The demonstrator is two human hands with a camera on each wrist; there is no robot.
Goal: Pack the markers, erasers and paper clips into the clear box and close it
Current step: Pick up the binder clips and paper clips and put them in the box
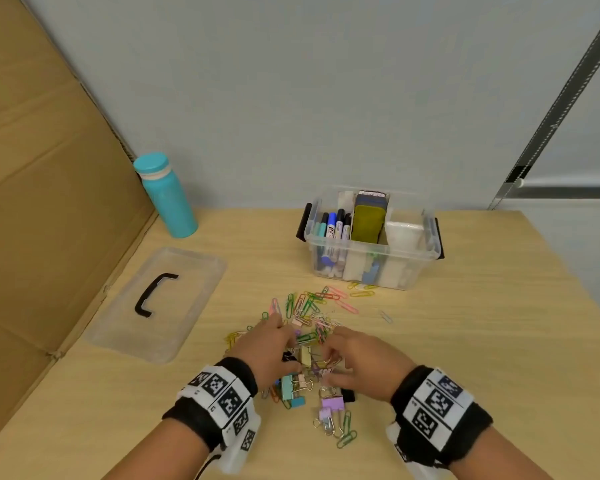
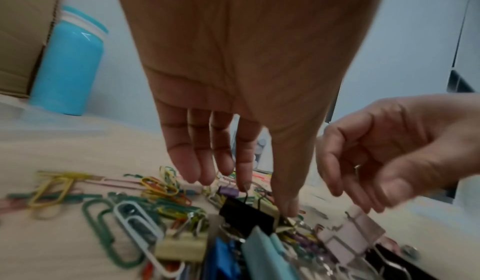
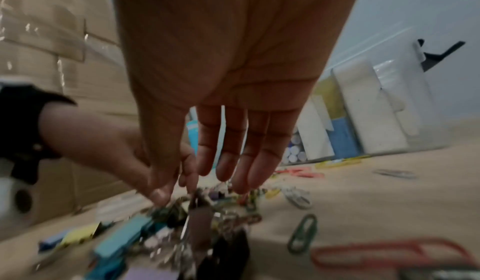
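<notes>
Cardboard is standing at my far left, with the lid lying beside it. Over the paper clips, my left hand and right hand are hovering with fingers loosely spread, gripping nothing. Farther right, the clear box is sitting open on the surface, holding markers and erasers.

The paper clips are green, pink and yellow; the binder clips lilac, teal and black. A turquoise bottle stands upper left. Black-and-white square-patterned wristbands sit bottom centre.
</notes>
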